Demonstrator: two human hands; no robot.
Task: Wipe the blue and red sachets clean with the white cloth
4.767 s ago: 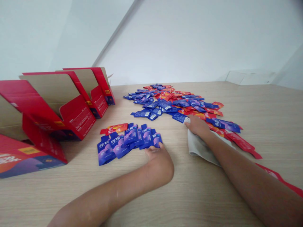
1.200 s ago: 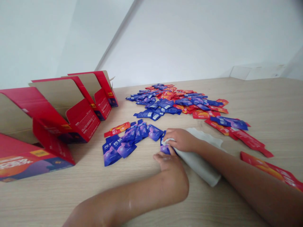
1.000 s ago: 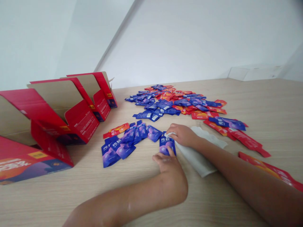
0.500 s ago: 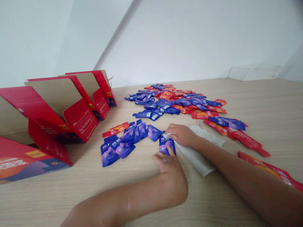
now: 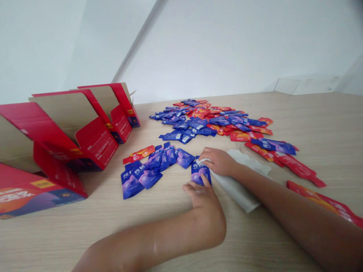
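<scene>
Left arm: the forearm comes in from the 7 o'clock edge of the view and lies low across the wooden table (image 5: 53, 245), with the wrist bent and the palm down.

Left hand (image 5: 202, 194): open and narrow, not gripping, with the fingers (image 5: 195, 187) lying flat and together toward 9 o'clock. One fingertip touches the lower edge of the blue sachet (image 5: 200, 173).

Right arm: the forearm enters from 4 o'clock, resting over the white cloth (image 5: 236, 186).

Right hand (image 5: 217, 161): palm down, fingers curled toward 9 o'clock and closed on a fold of the cloth, pressing that fold onto the sachet's upper edge.

Blue sachet: flat on the table between both hands, at the center of the action.

Nearby sachets: a loose fan of blue sachets (image 5: 144, 175) and one red sachet (image 5: 138, 155) lies just beside the hands at 9 o'clock.

Far pile: a mixed heap of blue and red sachets (image 5: 207, 122) spreads at 12 o'clock, well apart from the hands.

Right side: long red sachets (image 5: 299, 168) lie at 3 o'clock.

Cartons: open red cardboard cartons (image 5: 96, 143) stand at 10 o'clock.
</scene>
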